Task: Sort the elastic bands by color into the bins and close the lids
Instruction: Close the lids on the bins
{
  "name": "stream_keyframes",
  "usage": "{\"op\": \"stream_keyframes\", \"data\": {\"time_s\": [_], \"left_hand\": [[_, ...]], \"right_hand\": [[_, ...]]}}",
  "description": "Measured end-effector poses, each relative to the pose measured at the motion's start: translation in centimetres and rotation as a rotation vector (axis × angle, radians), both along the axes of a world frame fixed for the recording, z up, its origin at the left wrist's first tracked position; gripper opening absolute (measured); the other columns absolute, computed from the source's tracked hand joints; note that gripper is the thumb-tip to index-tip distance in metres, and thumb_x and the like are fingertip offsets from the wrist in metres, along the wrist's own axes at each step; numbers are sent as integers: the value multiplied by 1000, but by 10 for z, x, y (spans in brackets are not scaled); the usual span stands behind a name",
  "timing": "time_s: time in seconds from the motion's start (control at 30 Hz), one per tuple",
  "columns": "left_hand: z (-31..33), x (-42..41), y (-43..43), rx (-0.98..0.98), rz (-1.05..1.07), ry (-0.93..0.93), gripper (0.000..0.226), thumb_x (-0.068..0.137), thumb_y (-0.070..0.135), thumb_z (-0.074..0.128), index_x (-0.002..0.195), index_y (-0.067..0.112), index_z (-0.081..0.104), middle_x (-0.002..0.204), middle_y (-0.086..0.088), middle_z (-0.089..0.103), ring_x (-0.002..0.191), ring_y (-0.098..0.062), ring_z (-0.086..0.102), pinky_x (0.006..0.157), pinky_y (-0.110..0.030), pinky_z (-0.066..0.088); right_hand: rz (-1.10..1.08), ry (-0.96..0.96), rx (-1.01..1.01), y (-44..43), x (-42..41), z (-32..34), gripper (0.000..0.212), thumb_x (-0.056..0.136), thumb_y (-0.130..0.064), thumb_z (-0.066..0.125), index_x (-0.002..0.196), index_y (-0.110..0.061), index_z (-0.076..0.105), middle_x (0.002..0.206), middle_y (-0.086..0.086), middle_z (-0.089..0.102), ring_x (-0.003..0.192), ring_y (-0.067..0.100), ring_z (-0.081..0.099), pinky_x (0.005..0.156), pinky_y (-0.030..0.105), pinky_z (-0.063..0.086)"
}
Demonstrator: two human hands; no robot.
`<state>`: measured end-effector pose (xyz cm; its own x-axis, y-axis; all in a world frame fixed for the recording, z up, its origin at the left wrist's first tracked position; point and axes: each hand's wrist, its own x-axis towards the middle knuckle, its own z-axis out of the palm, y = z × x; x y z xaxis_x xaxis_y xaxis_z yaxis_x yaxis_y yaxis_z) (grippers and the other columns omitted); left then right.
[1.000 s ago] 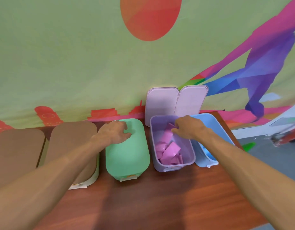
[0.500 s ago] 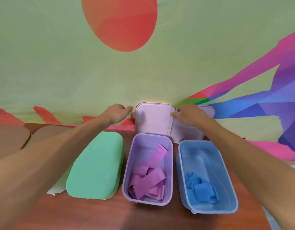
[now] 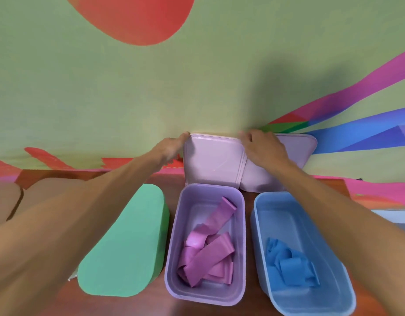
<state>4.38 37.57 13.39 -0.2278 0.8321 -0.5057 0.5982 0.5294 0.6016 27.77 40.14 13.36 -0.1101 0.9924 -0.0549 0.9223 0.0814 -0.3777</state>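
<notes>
A purple bin [image 3: 171,258] stands open in the middle with several pink elastic bands [image 3: 208,249] inside. Its pale pink lid [image 3: 214,160] stands upright behind it against the wall. My left hand [image 3: 171,145] grips the lid's upper left corner and my right hand [image 3: 263,145] grips its upper right corner. To the right, a blue bin [image 3: 329,261] is open and holds blue bands [image 3: 288,264]. A second pale lid [image 3: 295,151] leans on the wall behind my right hand. A green bin [image 3: 126,242] on the left has its lid shut.
Two brown-lidded bins [image 3: 44,195] sit at the far left, partly hidden by my left forearm. All bins rest on a reddish wooden table [image 3: 119,306] pushed against a colourful painted wall [image 3: 151,87]. The table's right edge lies just beyond the blue bin.
Both hands left the green lid and the purple bin, rose to the back, and took hold of the upright pink lid's top corners. The camera moved closer and lower.
</notes>
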Motion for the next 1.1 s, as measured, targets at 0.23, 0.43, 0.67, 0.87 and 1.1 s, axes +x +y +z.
{"op": "stream_keyframes", "data": {"time_s": [0.23, 0.43, 0.67, 0.87, 1.1], "left_hand": [[-5, 3, -24, 50, -86, -158, 53, 94, 57, 33, 100, 12, 58, 80, -5, 58, 64, -20, 52, 62, -27, 41], [-5, -6, -51, 21, -48, -279, 61, 91, 66, 29, 81, 12, 56, 72, -6, 59, 57, -20, 52, 57, -25, 37], [-31, -3, -103, 3, -64, -356, 20, 87, 20, 65, 95, 5, 55, 70, -5, 51, 54, -12, 47, 47, -20, 34], [-30, -6, -154, 47, -83, -355, 26, 83, 5, 70, 102, 8, 53, 89, -8, 62, 62, -11, 51, 47, -15, 40], [-48, 0, -210, 87, -163, -104, 39, 82, 9, 68, 120, 4, 58, 114, -6, 64, 103, -25, 60, 85, -32, 49]], "right_hand": [[-124, 34, -87, -27, 0, -17, 60, 95, -57, 23, 85, -12, 62, 81, 13, 70, 85, 33, 63, 80, 37, 50], [-312, 349, -283, -62, -2, -11, 50, 88, -40, 41, 70, -1, 66, 68, 15, 70, 69, 34, 67, 75, 43, 57], [-210, 263, -335, -106, 4, -9, 18, 85, -16, 53, 78, -8, 67, 80, 12, 73, 66, 21, 61, 48, 24, 44], [-110, 314, -410, -156, 13, -9, 30, 88, -26, 63, 106, -3, 58, 79, 8, 68, 60, 17, 58, 45, 23, 42], [-16, 149, -455, -220, 19, -33, 36, 89, -37, 60, 118, -16, 53, 99, 3, 65, 84, 17, 60, 76, 27, 48]]}}
